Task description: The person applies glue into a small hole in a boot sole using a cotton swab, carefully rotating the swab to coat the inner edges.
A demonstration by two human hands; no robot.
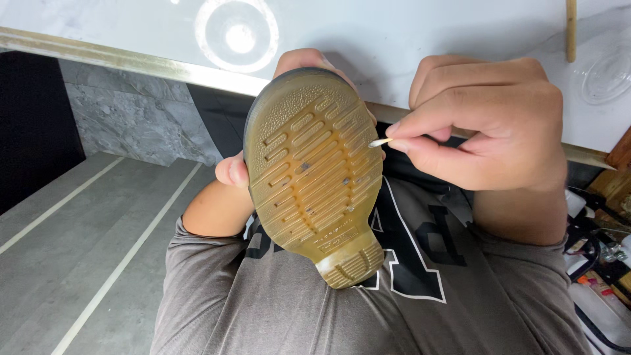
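Note:
A shoe is held sole-up in front of me, its tan translucent rubber sole (314, 174) ridged with treads and dotted with a few small dark stones. My left hand (236, 172) grips the shoe from behind, with the thumb showing at its left edge and fingertips over the toe. My right hand (486, 125) pinches a thin pale wooden stick (380, 142) between thumb and forefinger. The stick's tip touches the sole's right edge.
A white marble-look tabletop (394, 39) with a brass edge lies ahead, carrying a round clear glass dish (238, 34), a wooden stick (571, 29) and another glass piece (608, 75). Grey tiled floor lies to the left. Cables and small bottles (601, 276) crowd the right.

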